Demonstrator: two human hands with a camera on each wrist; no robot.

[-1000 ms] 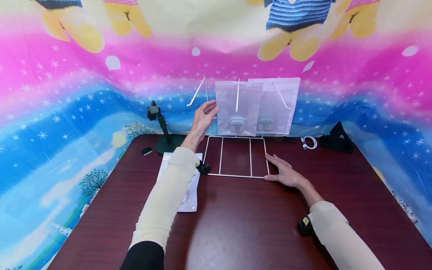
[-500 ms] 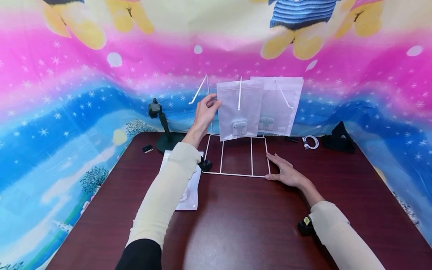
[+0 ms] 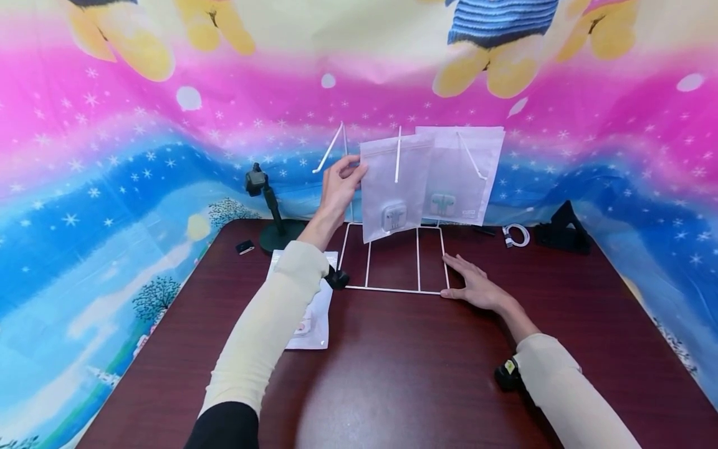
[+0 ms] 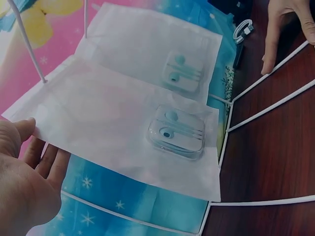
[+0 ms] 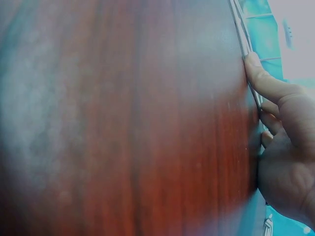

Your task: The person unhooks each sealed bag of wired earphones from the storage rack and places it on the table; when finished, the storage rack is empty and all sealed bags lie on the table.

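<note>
My left hand (image 3: pixel 339 190) pinches the left edge of a frosted zip bag (image 4: pixel 108 123), thumb in front and fingers behind. Inside the bag shows a clear case of wired earphones (image 4: pixel 177 132). The bag hangs on the middle prong (image 3: pixel 399 156) of a white wire rack (image 3: pixel 417 262), its lower end swung forward. Behind it, on the right prong, hangs another zip bag (image 3: pixel 471 149) with an earphone case (image 3: pixel 442 203). My right hand (image 3: pixel 477 287) rests at the right side of the rack's base, fingers spread and touching the wire.
The rack's left prong (image 3: pixel 328 149) is bare. Another bag (image 3: pixel 316 318) lies on the table (image 3: pixel 426 374), partly under my left forearm. A black stand (image 3: pixel 277 234), a small black item (image 3: pixel 245 247), a coiled white cable (image 3: pixel 516 236) and a black holder (image 3: pixel 563 234) sit toward the back.
My left hand took hold of the front bag's left edge and pulled it forward, so its lower end now swings out and tilts. The right hand has stayed at the rack's base.
</note>
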